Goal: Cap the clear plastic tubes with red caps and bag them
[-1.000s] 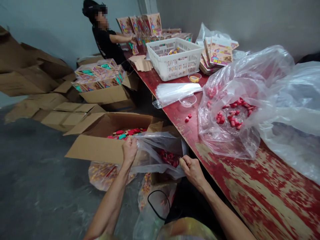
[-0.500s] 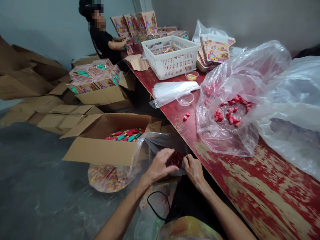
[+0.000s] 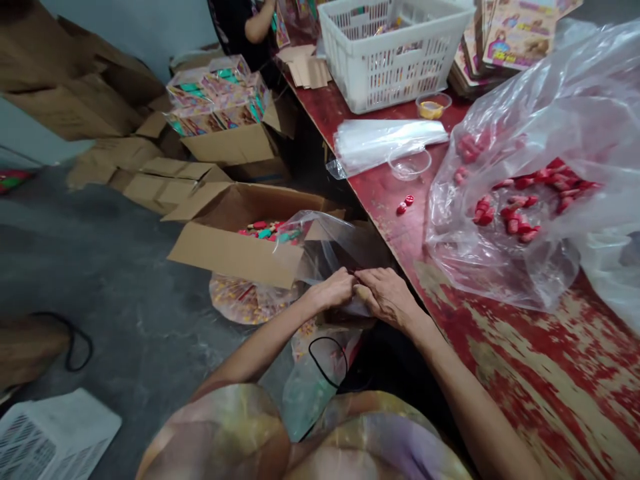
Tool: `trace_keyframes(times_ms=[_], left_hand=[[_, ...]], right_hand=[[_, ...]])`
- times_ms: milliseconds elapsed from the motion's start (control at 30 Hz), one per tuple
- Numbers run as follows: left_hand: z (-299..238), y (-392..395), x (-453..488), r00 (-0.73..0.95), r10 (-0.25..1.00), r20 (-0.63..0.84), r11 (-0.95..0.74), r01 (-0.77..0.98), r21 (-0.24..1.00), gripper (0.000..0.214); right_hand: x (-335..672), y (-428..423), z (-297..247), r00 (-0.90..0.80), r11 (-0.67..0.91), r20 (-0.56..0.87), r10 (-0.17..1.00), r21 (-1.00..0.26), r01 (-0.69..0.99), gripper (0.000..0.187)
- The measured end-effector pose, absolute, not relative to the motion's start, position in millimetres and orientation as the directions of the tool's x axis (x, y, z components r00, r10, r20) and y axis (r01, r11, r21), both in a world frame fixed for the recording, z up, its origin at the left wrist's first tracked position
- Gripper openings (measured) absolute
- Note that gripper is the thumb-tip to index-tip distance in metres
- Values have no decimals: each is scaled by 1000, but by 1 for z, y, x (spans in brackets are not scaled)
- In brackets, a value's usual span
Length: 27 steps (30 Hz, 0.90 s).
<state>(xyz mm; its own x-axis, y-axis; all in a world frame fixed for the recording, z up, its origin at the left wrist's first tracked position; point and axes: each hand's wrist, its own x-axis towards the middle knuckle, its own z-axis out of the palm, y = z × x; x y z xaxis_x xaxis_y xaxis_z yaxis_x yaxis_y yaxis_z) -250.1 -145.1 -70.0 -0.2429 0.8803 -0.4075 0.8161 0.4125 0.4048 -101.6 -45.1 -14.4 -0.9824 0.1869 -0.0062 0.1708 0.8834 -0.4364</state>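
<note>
My left hand [image 3: 336, 289] and my right hand [image 3: 389, 295] meet fingertip to fingertip beside the table edge. Both have their fingers bent together, and whatever lies between them is too small or hidden to make out. Just beyond them a clear plastic bag [image 3: 327, 250] hangs open against the carton [image 3: 235, 252]. The dark red pieces inside that bag are mostly covered by my hands. Red and green pieces [image 3: 270, 231] fill part of the carton. Two small red pieces [image 3: 405, 205] lie on the worn red table [image 3: 373, 193].
On the table are a white basket [image 3: 390, 73], flat clear bags [image 3: 385, 140], a small tub [image 3: 433, 107] and a large plastic bag [image 3: 450, 253] of red pieces. A co-worker's arm [image 3: 260, 23] shows behind. Cartons [image 3: 220, 143] and a white crate [image 3: 75, 427] stand on the floor.
My view has tilted down and turned left. My left hand, spread over the dark red pieces before, has closed and come against my right hand.
</note>
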Motion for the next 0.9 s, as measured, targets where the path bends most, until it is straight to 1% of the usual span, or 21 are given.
trace_keyframes(times_ms=[33,67,100,167,267,333,433,500,533,567,600,633,667,700,767,800,900], left_hand=[[-69,-146,-245,-183,879,-440,381,826,417,9],[-68,-149,-238,-113,873,-475,343,835,430,11],[-68,-154,-232,-56,861,-505,311,844,437,13],[-68,-167,-223,5,833,-553,280,859,428,17],[-63,-182,-226,13,808,-589,262,888,378,21],[-55,-181,-237,-18,828,-560,252,904,344,19],[-42,-163,-258,-66,890,-452,223,926,304,24],[-37,-146,-267,-57,921,-385,180,939,292,26],[-35,-136,-269,-38,933,-357,151,944,294,26],[-35,-127,-269,-15,944,-330,119,947,297,25],[-35,-117,-267,9,953,-303,86,950,300,25],[-35,-109,-263,35,959,-280,53,952,300,24],[-35,-101,-259,59,964,-260,22,954,298,24],[-35,-94,-254,84,967,-242,-10,956,293,23],[-32,-83,-245,129,968,-214,-65,957,282,22],[-30,-80,-242,148,968,-203,-89,957,276,22],[-22,-74,-236,189,967,-173,-139,954,266,23]], right_hand=[[-103,-44,-20,-968,887,-135,210,-391,246,30],[-103,-43,-28,-938,880,-234,257,-344,327,30],[-102,-43,-37,-904,866,-297,309,-305,396,29],[-98,-43,-54,-856,831,-339,390,-270,486,26],[-91,-43,-68,-807,779,-370,460,-269,567,24],[-89,-42,-67,-796,749,-369,480,-300,591,26],[-91,-37,-54,-835,732,-328,441,-407,546,36],[-92,-34,-43,-882,722,-263,391,-506,472,44],[-91,-33,-39,-901,710,-216,376,-557,430,44],[-91,-31,-36,-911,698,-163,379,-596,397,46],[-90,-29,-34,-910,690,-111,398,-618,377,52],[-89,-28,-34,-901,687,-71,427,-622,375,58],[-88,-26,-35,-889,688,-47,456,-615,386,60],[-87,-25,-37,-876,692,-40,481,-596,408,56],[-85,-25,-41,-860,702,-71,506,-544,458,45],[-85,-26,-42,-853,704,-91,513,-525,479,44],[-83,-30,-43,-822,681,-103,561,-508,528,52]])
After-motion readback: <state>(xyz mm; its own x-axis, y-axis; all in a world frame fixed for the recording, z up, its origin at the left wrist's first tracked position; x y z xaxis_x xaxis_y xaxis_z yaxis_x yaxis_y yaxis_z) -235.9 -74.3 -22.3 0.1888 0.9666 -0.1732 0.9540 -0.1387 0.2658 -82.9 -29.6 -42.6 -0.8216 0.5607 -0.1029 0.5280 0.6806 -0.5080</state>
